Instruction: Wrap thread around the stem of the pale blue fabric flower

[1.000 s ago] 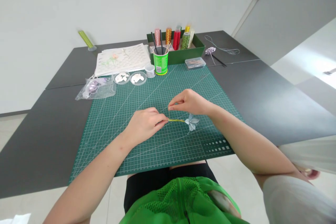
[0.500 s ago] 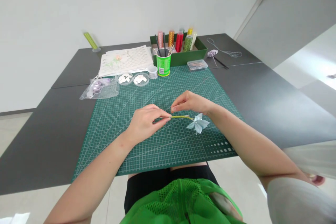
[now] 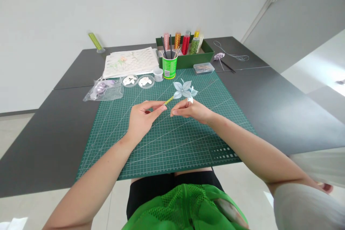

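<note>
A pale blue flower (image 3: 182,90) on a green stem (image 3: 169,100) is held up over the green cutting mat (image 3: 167,143). My left hand (image 3: 144,116) pinches the lower stem between thumb and fingers, and the flower points up and to the right. More pale blue petals hang just right of the main bloom, above my right hand (image 3: 190,110). That hand is closed in a pinch near the stem; whatever lies between its fingertips is too small to make out.
Behind the mat stand a green cup (image 3: 169,68) with sticks, a green box (image 3: 199,59) of thread spools and a clear case (image 3: 203,68). Paper sheets (image 3: 129,63), two dishes of white pieces (image 3: 146,81) and a plastic bag (image 3: 104,90) lie at left.
The flower has swung from low right, under my right wrist, up above my right hand. My left hand has moved slightly up and left; my right hand has dropped a little.
</note>
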{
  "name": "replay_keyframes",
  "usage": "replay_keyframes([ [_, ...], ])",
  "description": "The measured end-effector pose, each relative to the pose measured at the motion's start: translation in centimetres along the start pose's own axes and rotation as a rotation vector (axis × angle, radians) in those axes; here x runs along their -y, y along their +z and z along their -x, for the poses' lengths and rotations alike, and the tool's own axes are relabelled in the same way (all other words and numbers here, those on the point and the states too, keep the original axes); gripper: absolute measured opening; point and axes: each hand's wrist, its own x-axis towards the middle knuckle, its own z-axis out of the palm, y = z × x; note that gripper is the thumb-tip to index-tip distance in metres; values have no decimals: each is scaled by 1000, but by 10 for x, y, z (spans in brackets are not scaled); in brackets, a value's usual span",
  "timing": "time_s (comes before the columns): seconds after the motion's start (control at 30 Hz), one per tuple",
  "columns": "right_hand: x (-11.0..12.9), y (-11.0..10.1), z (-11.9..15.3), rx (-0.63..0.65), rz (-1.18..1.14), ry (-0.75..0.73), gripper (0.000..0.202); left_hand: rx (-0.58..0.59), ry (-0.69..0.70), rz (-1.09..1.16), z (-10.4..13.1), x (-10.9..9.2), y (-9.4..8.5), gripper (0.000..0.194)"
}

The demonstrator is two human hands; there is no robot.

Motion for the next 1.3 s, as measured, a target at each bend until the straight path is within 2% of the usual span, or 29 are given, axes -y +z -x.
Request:
replay_keyframes([
  [0.13, 1, -9, -2, -87, 76, 36, 29, -28, -47, 83, -2, 4, 0, 18],
  [0.3, -3, -26, -4, -214, 294, 27, 28, -87, -119, 181, -6, 7, 0, 25],
  [0.4, -12, -36, -6, -409, 542, 32, 20, -95, -129, 179, -8, 7, -1, 29],
  [0.47, -18, -38, -8, -565, 693, -56, 17, -81, -128, 167, -8, 9, 0, 29],
  [0.53, -22, -36, -10, -655, 753, -202, 31, -62, -137, 166, -7, 11, 1, 28],
  [0.63, -22, -23, -10, -626, 666, -374, 41, -39, -157, 174, -6, 13, 3, 26],
  [0.7, -18, -9, -7, -507, 493, -413, 42, -23, -158, 182, -6, 13, 4, 25],
  [0.8, -11, 14, -2, -248, 193, -372, 47, -7, -151, 179, -5, 11, 5, 22],
  [0.87, -6, 28, 1, -146, 59, -324, 51, -6, -139, 163, -4, 9, 6, 20],
  [0.93, -3, 37, 3, -99, -23, -283, 53, -4, -116, 142, -2, 8, 6, 20],
  [1.03, -2, 41, 3, -97, -80, -285, 48, 1, -94, 118, 0, 7, 7, 19],
  [1.13, -3, 40, 3, -161, -26, -301, 37, 6, -115, 116, 1, 8, 9, 19],
  [1.3, -4, 44, 7, -433, 289, -353, 23, -6, -192, 172, 3, 9, 14, 22],
])
